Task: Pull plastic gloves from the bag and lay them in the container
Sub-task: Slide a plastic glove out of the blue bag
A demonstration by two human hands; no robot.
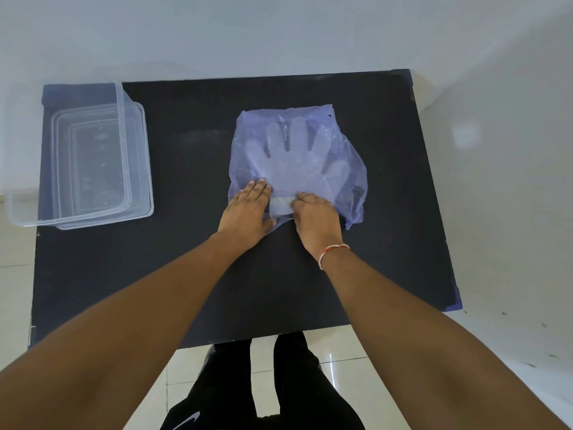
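Note:
A thin bluish plastic bag lies flat on the black table, right of centre. Through it shows a stack of clear plastic gloves, fingers pointing away from me. My left hand rests flat on the bag's near left corner. My right hand sits at the bag's near opening, its fingertips pinched on the whitish cuff edge of the gloves. A clear plastic container stands at the table's far left, with nothing visible inside.
The container overhangs the table's left edge slightly. Pale floor tiles and a white wall surround the table. My legs in black trousers show below the near table edge.

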